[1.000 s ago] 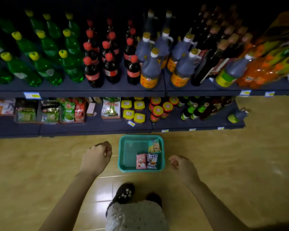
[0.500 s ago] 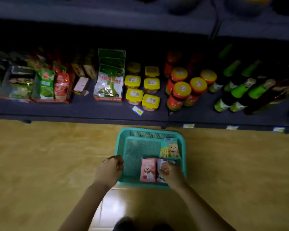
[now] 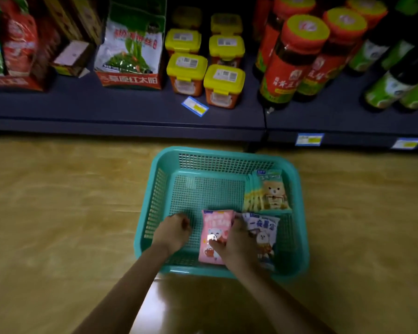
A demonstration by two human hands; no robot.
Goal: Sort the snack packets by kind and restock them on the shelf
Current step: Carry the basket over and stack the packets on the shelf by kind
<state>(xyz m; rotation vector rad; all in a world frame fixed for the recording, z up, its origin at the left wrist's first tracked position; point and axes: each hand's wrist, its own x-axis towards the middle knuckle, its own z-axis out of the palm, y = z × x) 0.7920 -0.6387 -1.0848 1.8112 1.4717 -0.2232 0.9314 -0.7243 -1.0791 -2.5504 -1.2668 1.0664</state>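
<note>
A teal basket (image 3: 227, 162) on the floor holds three kinds of snack packet. The left hand (image 3: 173, 231), curled into a loose fist, hovers at seven o'clock. Next lies one pink packet (image 3: 215, 227), gripped by the right hand (image 3: 237, 247); one white-blue packet (image 3: 263, 227) lies at five o'clock, a stack of green packets (image 3: 267, 191) at two.

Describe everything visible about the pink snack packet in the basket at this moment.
The pink snack packet is a glossy, puffy pillow bag with a white cartoon animal and a mug printed on it, with a blurred line of lettering across the top. It lies flat, face up, on the mesh floor of the teal basket, near the front wall. The right hand rests on its right side, thumb on the face; whether the grip has closed cannot be told. A blue-white packet lies alongside. The left hand is apart from it.
</note>
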